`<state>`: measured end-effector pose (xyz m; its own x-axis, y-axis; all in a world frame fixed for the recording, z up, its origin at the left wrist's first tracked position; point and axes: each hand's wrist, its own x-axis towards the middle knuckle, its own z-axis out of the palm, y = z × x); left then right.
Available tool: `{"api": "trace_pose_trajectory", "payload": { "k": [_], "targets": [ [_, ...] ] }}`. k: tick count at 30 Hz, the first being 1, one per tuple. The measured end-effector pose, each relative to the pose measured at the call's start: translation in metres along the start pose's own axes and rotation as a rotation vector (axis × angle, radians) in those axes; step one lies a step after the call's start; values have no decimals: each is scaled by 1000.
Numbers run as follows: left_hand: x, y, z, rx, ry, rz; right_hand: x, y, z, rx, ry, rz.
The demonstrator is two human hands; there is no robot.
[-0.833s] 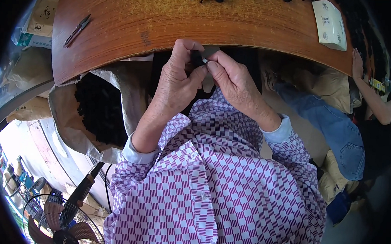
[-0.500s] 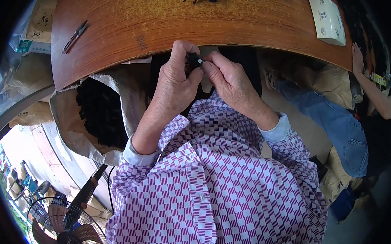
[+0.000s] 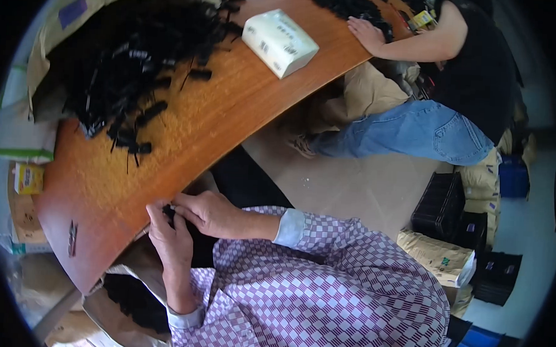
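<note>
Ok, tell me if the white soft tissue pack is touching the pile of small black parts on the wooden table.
Apart. The head view shows bare brown tabletop between the white soft tissue pack and the pile of small black parts.

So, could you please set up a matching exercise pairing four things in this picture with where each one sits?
Things:
1. white tissue pack
2. small black part
3. pile of black parts
4. snips

Places:
A. pinched between the left hand and right hand at the table's near edge
B. heaped on the far left of the table
C. alone on the table's near left end
D. on the table close to the co-worker's hand

Pairs: 1-D, 2-A, 3-B, 4-C
</note>
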<state>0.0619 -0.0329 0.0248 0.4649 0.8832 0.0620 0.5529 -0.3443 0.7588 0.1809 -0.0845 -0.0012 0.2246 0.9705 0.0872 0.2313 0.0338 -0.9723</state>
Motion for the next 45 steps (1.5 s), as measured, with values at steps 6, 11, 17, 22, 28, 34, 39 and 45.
{"api": "trace_pose_trajectory", "payload": {
  "k": [6,11,17,22,28,34,39,45],
  "targets": [
    [3,8,7,-370,-7,-24,2,0,-31,138,-74,79],
    [13,26,-2,-1199,-59,-336,8,17,-25,694,-77,127],
    [14,3,-7,-1584,0,-547,9,2,-40,648,-183,202],
    [9,2,-8,-1582,-45,-527,1,-7,-33,544,-123,125],
    [-10,3,-14,-1180,-76,-596,7,-1,-28,514,-209,155],
    [-6,25,-18,-1212,-333,-491,17,-15,-46,762,-343,361],
    [-21,-1,-12,-1488,-396,-411,17,7,-35,734,-460,297],
    [-32,-11,-23,-1038,-276,-297,17,10,-21,442,-501,248]
  ]
}}
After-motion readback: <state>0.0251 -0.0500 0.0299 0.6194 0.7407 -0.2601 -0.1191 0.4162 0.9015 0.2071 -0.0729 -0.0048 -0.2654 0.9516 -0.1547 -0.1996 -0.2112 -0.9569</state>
